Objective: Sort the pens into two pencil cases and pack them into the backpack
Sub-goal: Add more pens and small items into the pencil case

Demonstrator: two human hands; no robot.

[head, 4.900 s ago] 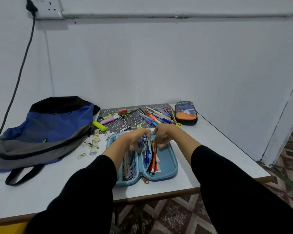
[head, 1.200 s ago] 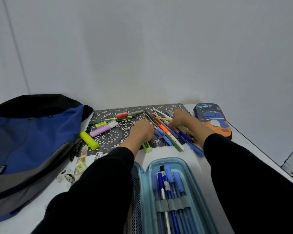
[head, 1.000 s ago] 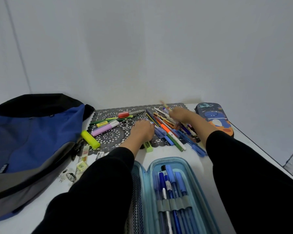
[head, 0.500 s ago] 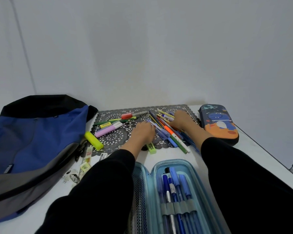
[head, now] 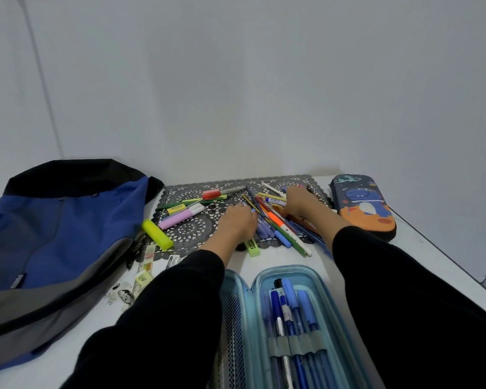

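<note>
Sorting, with left hand (head: 237,223) and right hand (head: 298,204) resting on pens (head: 274,219) beneath; cannot tell whether pinching any; next: lifting one, carrying it back to open case (head: 256,289) behind wrists.

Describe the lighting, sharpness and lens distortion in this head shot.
Head view: dim, flat light, no glare on the white table; wide-angle stretch swells both black sleeves at the bottom; the loose pens on the mat look fairly sharp, the open blue pencil case slightly soft and cropped.
</note>
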